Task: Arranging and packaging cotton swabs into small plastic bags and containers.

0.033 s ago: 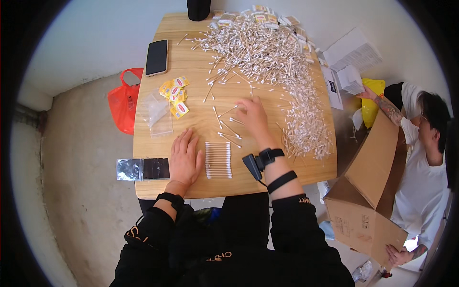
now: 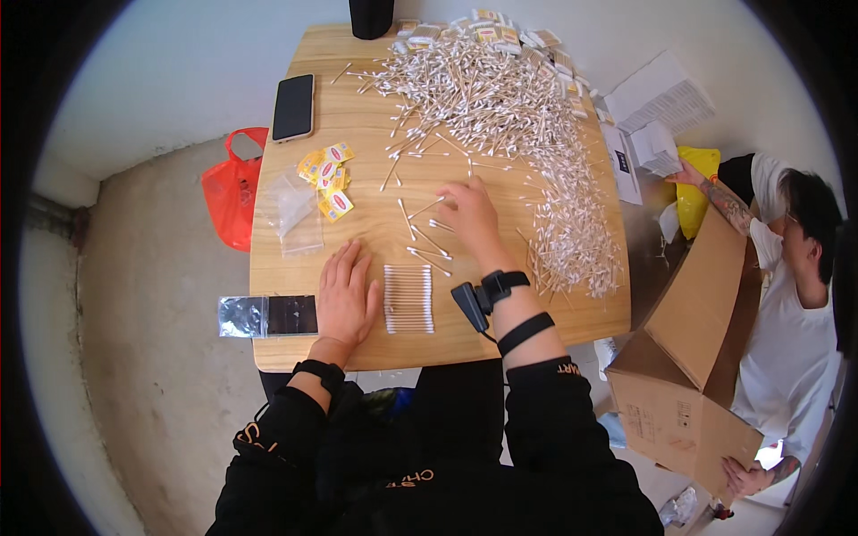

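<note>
Your right hand (image 2: 466, 214) rests with fingers loosely spread over loose white-tipped wooden cotton swabs (image 2: 427, 239) on the pale wooden table (image 2: 357, 134); your left hand (image 2: 345, 295) lies flat, fingers together, beside the neat aligned row of swabs (image 2: 408, 298). They look light, thin and snappable: pinch mid-stick.

Near the table's far left corner, a black phone (image 2: 293, 107) lying flat. Just beside, yellow packets (image 2: 327, 179) and a clear bag (image 2: 293, 210). Hanging off the left edge, a red plastic bag (image 2: 231, 192). At right, a co-worker's sleeve (image 2: 786, 357) behind an open cardboard box (image 2: 688, 357); white papers (image 2: 657, 112) beyond.
</note>
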Motion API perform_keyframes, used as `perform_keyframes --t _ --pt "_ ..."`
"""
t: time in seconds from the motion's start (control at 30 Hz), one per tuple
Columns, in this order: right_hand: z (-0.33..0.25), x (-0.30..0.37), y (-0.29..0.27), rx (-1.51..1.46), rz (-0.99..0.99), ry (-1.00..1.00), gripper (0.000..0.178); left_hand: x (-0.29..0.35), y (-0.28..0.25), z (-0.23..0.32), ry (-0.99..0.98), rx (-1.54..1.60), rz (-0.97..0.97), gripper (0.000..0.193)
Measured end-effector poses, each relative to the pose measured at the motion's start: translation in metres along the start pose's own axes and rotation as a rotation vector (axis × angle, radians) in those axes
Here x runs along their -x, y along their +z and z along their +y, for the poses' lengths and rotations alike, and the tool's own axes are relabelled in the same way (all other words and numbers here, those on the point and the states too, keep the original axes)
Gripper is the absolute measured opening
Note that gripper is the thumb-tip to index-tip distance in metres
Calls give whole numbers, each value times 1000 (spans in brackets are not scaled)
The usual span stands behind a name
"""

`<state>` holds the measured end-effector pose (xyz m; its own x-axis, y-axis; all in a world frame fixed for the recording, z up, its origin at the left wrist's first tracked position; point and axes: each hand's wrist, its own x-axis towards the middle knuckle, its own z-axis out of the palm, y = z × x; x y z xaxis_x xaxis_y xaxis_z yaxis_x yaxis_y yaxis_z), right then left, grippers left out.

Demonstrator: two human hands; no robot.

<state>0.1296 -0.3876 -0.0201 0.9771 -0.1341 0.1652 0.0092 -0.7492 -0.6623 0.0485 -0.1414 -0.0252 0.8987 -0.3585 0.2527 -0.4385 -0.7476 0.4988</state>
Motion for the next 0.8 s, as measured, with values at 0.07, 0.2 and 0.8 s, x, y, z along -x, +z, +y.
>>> perform_keyframes --t 0.07,0.2,0.8 --pt "6 -7 -1 102 -25 -2 11 -3 1 1 3 4 -2 43" --pt "21 -4 -11 315 -142 168 3 -3 -2 3 -4 15 6 43" --pt "-41 12 29 -119 -234 45 22 1 -2 -1 -8 -15 19 43"
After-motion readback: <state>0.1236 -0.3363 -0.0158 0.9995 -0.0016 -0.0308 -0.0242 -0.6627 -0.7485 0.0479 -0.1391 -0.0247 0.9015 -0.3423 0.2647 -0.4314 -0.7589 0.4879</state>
